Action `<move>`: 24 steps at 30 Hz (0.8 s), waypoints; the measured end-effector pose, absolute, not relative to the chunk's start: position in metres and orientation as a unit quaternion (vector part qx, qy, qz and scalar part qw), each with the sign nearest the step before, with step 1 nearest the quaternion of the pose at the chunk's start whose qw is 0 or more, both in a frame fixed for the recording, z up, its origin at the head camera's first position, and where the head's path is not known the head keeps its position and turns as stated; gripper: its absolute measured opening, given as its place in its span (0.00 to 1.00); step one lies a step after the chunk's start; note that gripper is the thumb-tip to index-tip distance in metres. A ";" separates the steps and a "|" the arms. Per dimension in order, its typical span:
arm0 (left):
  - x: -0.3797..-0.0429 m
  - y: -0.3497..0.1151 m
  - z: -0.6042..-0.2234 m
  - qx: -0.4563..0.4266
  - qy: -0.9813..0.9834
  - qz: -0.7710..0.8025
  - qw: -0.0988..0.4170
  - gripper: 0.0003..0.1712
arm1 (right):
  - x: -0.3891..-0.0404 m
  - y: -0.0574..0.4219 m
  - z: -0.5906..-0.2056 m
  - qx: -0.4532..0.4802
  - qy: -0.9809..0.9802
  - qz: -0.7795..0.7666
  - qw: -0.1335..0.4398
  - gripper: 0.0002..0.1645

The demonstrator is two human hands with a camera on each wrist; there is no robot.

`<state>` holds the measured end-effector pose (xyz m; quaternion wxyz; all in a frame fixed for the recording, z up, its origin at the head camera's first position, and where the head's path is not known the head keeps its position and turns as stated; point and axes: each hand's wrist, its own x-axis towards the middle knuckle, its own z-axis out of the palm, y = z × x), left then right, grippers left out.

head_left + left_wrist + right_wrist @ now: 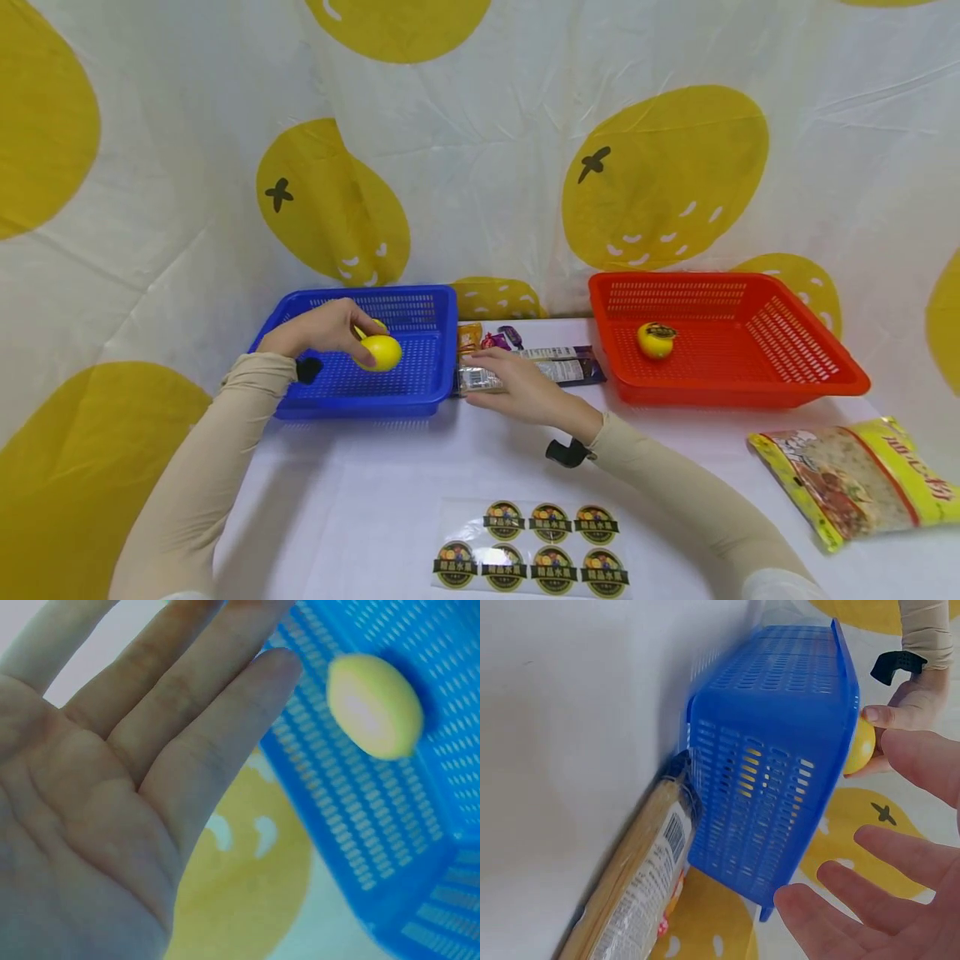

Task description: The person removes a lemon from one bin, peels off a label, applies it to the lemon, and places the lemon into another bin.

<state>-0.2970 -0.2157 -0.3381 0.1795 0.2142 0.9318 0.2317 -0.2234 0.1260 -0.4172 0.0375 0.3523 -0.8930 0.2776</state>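
Beige sleeves (pixel 183 467) reach in closest to the head camera, and between them a sheet of round labels (pixel 529 546) lies on the worktop (pixel 360 508), in front of the blue basket (pixel 390 407) and to its right. One spot at the sheet's upper left has no label.

Of the two hands, the left hand (pixel 326 327) is over the blue basket, pinching a lemon (pixel 382 354) between thumb and fingers at about rim height; no label shows on the side in view. A second lemon (pixel 375 706) rests inside the blue basket. The right hand (pixel 513 387) hovers just right of the blue basket above a long packet (pixel 573 372), its fingers straight and spread, holding nothing; whether a fingertip meets the rim, I cannot tell.

Farther right of the blue basket, well apart from it, the red basket (pixel 720 396) holds a labelled lemon (pixel 654 343).

The step in hand looks like the pick-up of one lemon from the blue basket. The next move, I judge, calls for a secure pinch on that smooth, rounded skin and enough lift to clear the blue basket's rim, with the right hand free to help.
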 end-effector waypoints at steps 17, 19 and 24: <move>-0.272 -0.145 -0.316 0.306 0.914 0.232 0.133 0.31 | -0.207 0.164 -0.413 0.308 -0.886 0.344 0.049 0.32; -0.268 -0.134 -0.317 0.318 0.912 0.226 0.125 0.31 | -0.206 0.166 -0.412 0.302 -0.881 0.363 0.031 0.32; -0.263 -0.106 -0.321 0.350 0.906 0.215 0.105 0.31 | -0.207 0.173 -0.413 0.283 -0.867 0.410 -0.003 0.31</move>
